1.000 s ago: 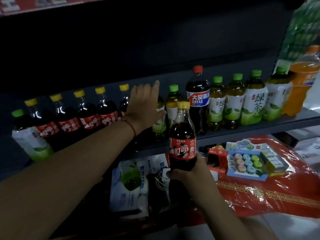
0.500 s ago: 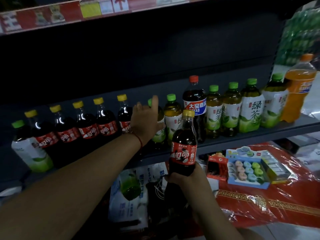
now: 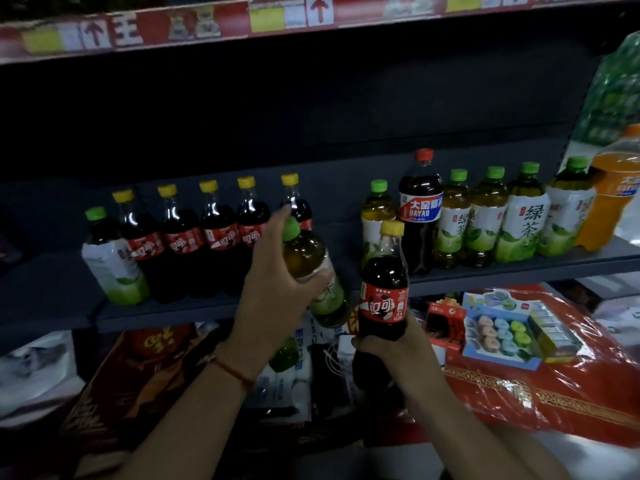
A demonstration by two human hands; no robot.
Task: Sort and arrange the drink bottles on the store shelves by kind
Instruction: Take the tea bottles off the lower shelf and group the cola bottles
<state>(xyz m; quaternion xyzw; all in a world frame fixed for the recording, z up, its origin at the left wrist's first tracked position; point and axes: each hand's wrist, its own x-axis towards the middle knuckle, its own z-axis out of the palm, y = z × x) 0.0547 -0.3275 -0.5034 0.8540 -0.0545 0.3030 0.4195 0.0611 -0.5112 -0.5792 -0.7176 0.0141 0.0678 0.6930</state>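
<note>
My left hand [image 3: 277, 289] grips a green-capped tea bottle [image 3: 311, 268], tilted and lifted off the grey shelf [image 3: 519, 271], in front of the gap in the row. My right hand [image 3: 388, 344] holds a yellow-capped cola bottle [image 3: 382, 292] upright by its base, just below the shelf edge. On the shelf's left stands one green tea bottle [image 3: 110, 258], then several yellow-capped colas [image 3: 221, 237]. Right of the gap stand a green tea [image 3: 375, 216], a taller red-capped Dayao cola [image 3: 419, 209], several green teas [image 3: 519, 216] and an orange soda [image 3: 609, 199].
The upper shelf edge [image 3: 311, 19] carries red price strips. Below the drinks shelf lie red plastic-wrapped packs [image 3: 554, 393], a blue box of small round items [image 3: 498, 334], white bags [image 3: 294, 368] and a dark red box [image 3: 138, 375].
My left hand closed on a green tea bottle in the row and pulled it forward off the shelf, leaving a gap. The cola in my right hand stayed roughly in place.
</note>
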